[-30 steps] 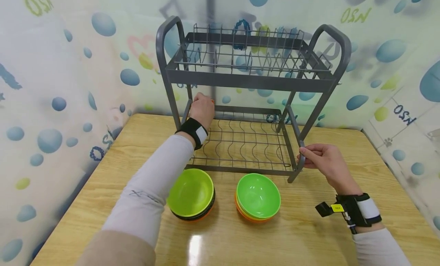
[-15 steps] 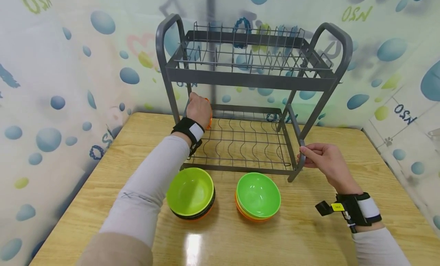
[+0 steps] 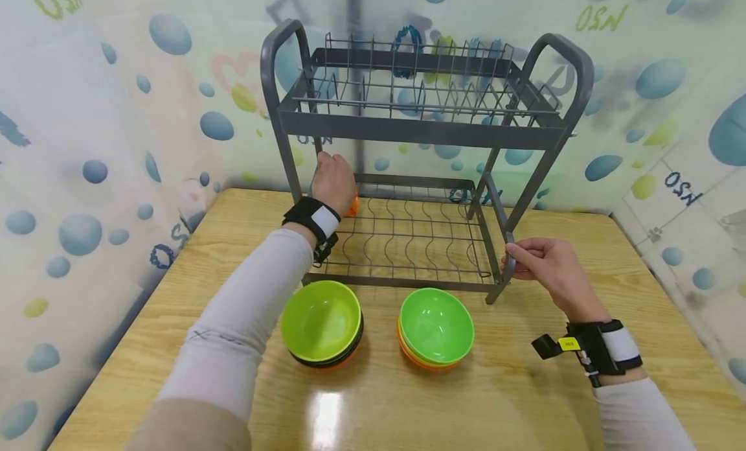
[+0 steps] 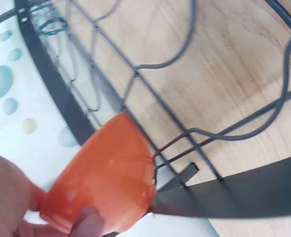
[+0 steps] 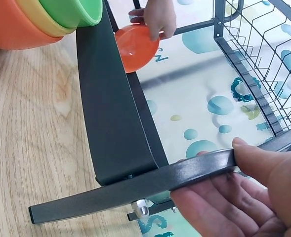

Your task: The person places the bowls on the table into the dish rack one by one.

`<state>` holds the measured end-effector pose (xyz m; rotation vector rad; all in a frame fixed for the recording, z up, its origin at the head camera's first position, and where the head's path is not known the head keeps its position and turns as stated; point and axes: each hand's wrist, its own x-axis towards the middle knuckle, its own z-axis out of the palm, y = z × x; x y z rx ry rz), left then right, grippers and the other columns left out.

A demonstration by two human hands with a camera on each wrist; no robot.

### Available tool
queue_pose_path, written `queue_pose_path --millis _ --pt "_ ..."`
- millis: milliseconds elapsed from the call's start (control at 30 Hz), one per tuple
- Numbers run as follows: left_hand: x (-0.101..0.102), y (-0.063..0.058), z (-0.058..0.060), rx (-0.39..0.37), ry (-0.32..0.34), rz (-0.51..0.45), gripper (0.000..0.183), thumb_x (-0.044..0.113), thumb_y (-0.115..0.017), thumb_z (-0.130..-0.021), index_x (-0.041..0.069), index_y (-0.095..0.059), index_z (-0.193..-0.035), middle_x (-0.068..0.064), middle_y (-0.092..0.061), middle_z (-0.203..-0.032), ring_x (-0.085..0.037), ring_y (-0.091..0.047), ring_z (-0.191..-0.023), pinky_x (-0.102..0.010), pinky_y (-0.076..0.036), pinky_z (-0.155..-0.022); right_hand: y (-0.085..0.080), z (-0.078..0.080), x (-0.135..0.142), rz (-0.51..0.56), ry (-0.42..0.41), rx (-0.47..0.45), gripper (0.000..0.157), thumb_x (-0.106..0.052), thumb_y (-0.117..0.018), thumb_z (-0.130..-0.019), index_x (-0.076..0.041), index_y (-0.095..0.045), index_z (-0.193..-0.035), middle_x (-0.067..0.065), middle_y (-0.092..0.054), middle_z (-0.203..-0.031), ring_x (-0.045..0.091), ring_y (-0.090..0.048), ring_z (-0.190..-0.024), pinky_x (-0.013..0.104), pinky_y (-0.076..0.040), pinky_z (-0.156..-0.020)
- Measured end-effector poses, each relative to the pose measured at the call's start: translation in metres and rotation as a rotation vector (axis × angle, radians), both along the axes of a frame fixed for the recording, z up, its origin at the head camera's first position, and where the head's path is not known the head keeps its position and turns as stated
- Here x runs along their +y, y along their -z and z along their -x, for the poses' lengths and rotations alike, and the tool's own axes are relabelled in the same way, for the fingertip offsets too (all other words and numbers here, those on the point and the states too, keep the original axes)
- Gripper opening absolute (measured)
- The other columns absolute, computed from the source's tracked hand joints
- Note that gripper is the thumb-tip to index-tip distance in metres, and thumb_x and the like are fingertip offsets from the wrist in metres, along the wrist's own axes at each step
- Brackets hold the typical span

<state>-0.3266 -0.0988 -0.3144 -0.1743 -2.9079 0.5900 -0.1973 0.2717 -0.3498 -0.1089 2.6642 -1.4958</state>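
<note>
An orange bowl point(image 4: 105, 173) is pinched at its rim by my left hand point(image 3: 334, 182), tilted on its side at the left end of the lower rack shelf point(image 3: 419, 237). In the left wrist view its outside lies against the shelf wires; whether they bear its weight I cannot tell. My right hand point(image 5: 234, 197) holds the curved grey side bar point(image 5: 199, 170) of the dish rack point(image 3: 419, 132), thumb on one side and fingers on the other. Before the rack stand two bowl stacks, one topped by a yellow-green bowl point(image 3: 320, 321), the other by a bright green bowl point(image 3: 437, 326).
The upper shelf point(image 3: 408, 94) with its upright wires overhangs the lower one. Behind the rack hangs a patterned backdrop point(image 3: 116, 146). Both bowl stacks sit close to the rack's front bar point(image 3: 408, 282) on the wooden table point(image 3: 495, 399).
My left hand has shifted slightly left with the orange bowl, toward the shelf's left end. My right hand keeps its hold on the side bar.
</note>
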Motion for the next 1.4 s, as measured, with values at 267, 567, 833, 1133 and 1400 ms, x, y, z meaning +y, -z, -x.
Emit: queue_pose_path --millis 267,567,833,1133,1400 --pt "-0.014 -0.028 -0.024 -0.082 0.118 -0.247 0.035 0.019 -0.042 -0.103 -0.009 -0.062 -0.102 -0.022 -0.062 -0.099 -0.035 -0.063 -0.093 -0.04 -0.057 -0.081 0.001 0.001 -0.001 0.051 -0.028 0.006 0.049 -0.036 -0.057 -0.1 0.008 -0.06 -0.121 -0.006 -0.075 -0.09 0.004 -0.073 -0.081 0.022 -0.06 -0.074" --pt "-0.028 -0.048 -0.09 -0.055 0.275 -0.636 0.026 0.025 -0.046 -0.105 0.007 -0.057 -0.091 -0.007 -0.052 -0.073 -0.023 -0.052 -0.063 -0.03 -0.043 -0.056 0.007 0.001 0.003 0.086 -0.036 0.01 0.049 -0.033 -0.057 -0.101 0.01 -0.059 -0.123 -0.008 -0.076 -0.088 0.004 -0.074 -0.08 0.022 -0.06 -0.074" --pt "-0.068 -0.036 -0.139 0.062 0.26 -0.794 0.025 0.023 -0.055 -0.101 0.005 -0.069 -0.093 -0.008 -0.062 -0.069 -0.021 -0.054 -0.058 -0.032 -0.043 -0.054 0.006 0.001 0.001 0.092 -0.028 0.005 0.05 -0.035 -0.057 -0.1 0.009 -0.06 -0.122 -0.005 -0.077 -0.089 0.005 -0.074 -0.08 0.023 -0.06 -0.074" --pt "-0.093 -0.006 -0.141 0.037 0.151 -0.841 0.036 0.027 -0.061 -0.098 -0.007 -0.073 -0.1 -0.022 -0.074 -0.084 -0.032 -0.07 -0.071 -0.045 -0.057 -0.069 0.005 -0.001 0.001 0.113 -0.014 -0.004 0.048 -0.031 -0.058 -0.1 0.01 -0.059 -0.124 -0.009 -0.076 -0.087 0.004 -0.074 -0.08 0.024 -0.06 -0.074" --pt "-0.098 0.01 -0.129 -0.153 0.144 -0.996 0.029 0.02 -0.059 -0.099 -0.003 -0.072 -0.11 -0.02 -0.075 -0.098 -0.031 -0.072 -0.084 -0.04 -0.058 -0.069 0.004 -0.001 -0.003 0.055 -0.009 0.027 0.047 -0.034 -0.057 -0.1 0.008 -0.061 -0.122 -0.007 -0.076 -0.091 0.003 -0.073 -0.081 0.022 -0.06 -0.073"
